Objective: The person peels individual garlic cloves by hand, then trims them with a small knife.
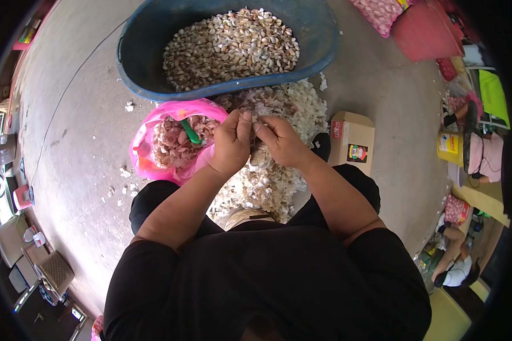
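Note:
My left hand (pixel 232 142) and my right hand (pixel 283 141) are close together in front of me, fingers closed in a pinch. Whatever lies between the fingertips is too small and too covered to make out. Beyond them stands a blue tub (pixel 133 71) holding a heap of garlic cloves (pixel 233 48). Left of my left hand, an open pink plastic bag (pixel 145 128) holds reddish garlic skins (pixel 173 142), with a green-handled tool (pixel 191 132) lying on top. Pale, papery garlic skins (pixel 261 187) are heaped below my hands, between my legs.
A cardboard box (pixel 354 139) stands on the floor to the right. A red tub (pixel 426 34) and a mesh sack of garlic (pixel 375 14) are at the upper right. Other people (pixel 458 270) sit along the right edge. A thin cable (pixel 68 85) crosses the concrete floor at left.

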Motion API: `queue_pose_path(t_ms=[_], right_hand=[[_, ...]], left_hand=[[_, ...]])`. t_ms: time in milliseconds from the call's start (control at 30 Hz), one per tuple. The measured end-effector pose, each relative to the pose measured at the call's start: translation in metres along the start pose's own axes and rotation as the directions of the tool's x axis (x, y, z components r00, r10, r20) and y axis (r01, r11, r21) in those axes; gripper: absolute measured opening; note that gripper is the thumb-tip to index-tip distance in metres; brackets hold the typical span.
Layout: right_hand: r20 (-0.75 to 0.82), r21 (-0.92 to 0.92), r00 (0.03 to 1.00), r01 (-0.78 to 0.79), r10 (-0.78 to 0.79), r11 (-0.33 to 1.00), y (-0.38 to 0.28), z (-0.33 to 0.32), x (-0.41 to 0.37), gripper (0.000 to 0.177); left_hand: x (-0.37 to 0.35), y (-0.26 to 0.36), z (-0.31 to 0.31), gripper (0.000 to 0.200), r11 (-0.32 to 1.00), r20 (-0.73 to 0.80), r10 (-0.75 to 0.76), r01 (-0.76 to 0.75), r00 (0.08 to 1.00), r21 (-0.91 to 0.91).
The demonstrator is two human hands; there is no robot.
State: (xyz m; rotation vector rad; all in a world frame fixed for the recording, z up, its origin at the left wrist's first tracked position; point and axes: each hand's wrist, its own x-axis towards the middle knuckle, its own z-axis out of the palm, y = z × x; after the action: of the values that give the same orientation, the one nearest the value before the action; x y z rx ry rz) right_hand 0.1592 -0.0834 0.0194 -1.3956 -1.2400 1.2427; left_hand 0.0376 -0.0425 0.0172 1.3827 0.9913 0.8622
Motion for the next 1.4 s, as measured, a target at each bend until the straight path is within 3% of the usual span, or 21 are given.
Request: queue_pose_path(t_ms=[100, 200, 267, 367, 467, 500, 600, 700, 733, 833, 867, 967, 1000, 1100, 1133, 1233, 1267, 1333, 1400], right_hand=[[-0.001, 0.048, 1.000, -0.014, 0.014, 0.999, -0.003, 0.000, 0.000, 0.023], [0.023, 0.054, 0.998, -0.066, 0.065, 0.996, -0.005, -0.002, -0.002, 0.021], [0.060, -0.020, 0.988, -0.143, 0.144, 0.989, -0.005, -0.005, -0.004, 0.019], [-0.047, 0.002, 0.998, -0.047, 0.047, 0.999, -0.001, 0.000, -0.004, 0.020], [-0.015, -0.154, 1.000, -0.026, 0.024, 0.988, 0.006, 0.001, -0.005, 0.019], [0.017, -0.131, 0.999, -0.038, 0.040, 0.991, 0.005, 0.002, -0.007, 0.017], [0.096, -0.078, 0.992, -0.075, 0.082, 0.994, -0.008, 0.000, -0.013, 0.014], [0.117, -0.005, 0.987, -0.107, 0.107, 0.994, -0.022, -0.005, -0.015, 0.015], [0.109, 0.058, 0.988, -0.120, 0.113, 0.991, -0.020, -0.006, -0.014, 0.016], [-0.004, 0.133, 0.995, -0.098, 0.099, 0.986, -0.004, -0.014, -0.008, 0.017], [-0.055, 0.139, 0.994, -0.083, 0.091, 0.987, 0.000, -0.017, -0.006, 0.017], [-0.103, 0.113, 0.987, -0.112, 0.124, 0.987, 0.002, -0.026, -0.003, 0.017], [-0.095, 0.100, 0.995, -0.029, 0.038, 0.995, -0.006, -0.024, -0.004, 0.017], [0.082, -0.106, 0.993, -0.081, 0.090, 0.991, 0.000, -0.022, -0.006, 0.017], [0.141, -0.252, 0.979, -0.109, 0.148, 0.962, -0.001, -0.021, -0.006, 0.018], [0.244, -0.556, 0.960, 0.021, 0.139, 0.831, 0.001, -0.014, -0.009, 0.022], [0.195, -0.649, 0.943, -0.082, 0.270, 0.756, -0.003, -0.012, -0.008, 0.023], [0.122, -0.762, 0.940, -0.117, 0.318, 0.637, 0.000, -0.010, -0.011, 0.023], [0.085, -0.824, 0.922, -0.149, 0.378, 0.547, 0.003, -0.010, -0.015, 0.024]], left_hand=[[0.001, 0.004, 0.002, 0.023, 1.000, 0.000, 0.019, -0.019, 1.000, -0.003], [0.001, 0.004, -0.002, 0.022, 0.993, 0.053, -0.088, 0.092, 0.995, -0.070], [0.002, -0.005, -0.004, 0.024, 0.998, 0.076, -0.056, 0.056, 0.996, 0.010], [0.009, -0.004, -0.010, 0.026, 0.981, 0.149, -0.023, -0.006, 0.989, 0.192], [0.014, 0.004, -0.020, 0.030, 0.926, 0.263, -0.052, -0.051, 0.963, 0.373], [0.014, 0.007, -0.022, 0.032, 0.902, 0.303, -0.076, -0.064, 0.950, 0.427], [0.011, 0.011, -0.020, 0.036, 0.934, 0.251, -0.337, 0.288, 0.907, 0.214], [0.004, 0.004, -0.015, 0.025, 0.970, 0.119, -0.244, 0.241, 0.962, 0.044], [0.014, -0.012, -0.015, 0.028, 0.867, 0.148, -0.428, 0.451, 0.892, -0.213], [0.020, -0.004, -0.025, 0.041, 0.585, 0.422, -0.592, 0.726, 0.687, -0.362], [0.022, -0.007, -0.030, 0.039, 0.542, 0.527, -0.508, 0.728, 0.681, -0.419], [0.029, -0.014, -0.032, 0.038, 0.531, 0.549, -0.500, 0.738, 0.669, -0.416], [0.028, -0.009, -0.031, 0.040, 0.595, 0.535, -0.503, 0.721, 0.679, -0.355], [0.024, -0.005, -0.022, 0.043, 0.631, 0.498, -0.521, 0.706, 0.693, -0.322], [0.024, -0.012, -0.021, 0.045, 0.620, 0.499, -0.525, 0.711, 0.690, -0.331], [0.028, -0.025, -0.020, 0.043, 0.734, 0.489, -0.499, 0.649, 0.715, -0.200], [0.024, -0.023, -0.020, 0.033, 0.672, 0.367, -0.631, 0.718, 0.684, -0.183], [0.025, -0.038, -0.024, 0.029, 0.758, 0.351, -0.647, 0.621, 0.677, 0.200], [0.020, -0.051, -0.024, 0.020, 0.728, 0.309, -0.639, 0.425, 0.705, 0.538]])
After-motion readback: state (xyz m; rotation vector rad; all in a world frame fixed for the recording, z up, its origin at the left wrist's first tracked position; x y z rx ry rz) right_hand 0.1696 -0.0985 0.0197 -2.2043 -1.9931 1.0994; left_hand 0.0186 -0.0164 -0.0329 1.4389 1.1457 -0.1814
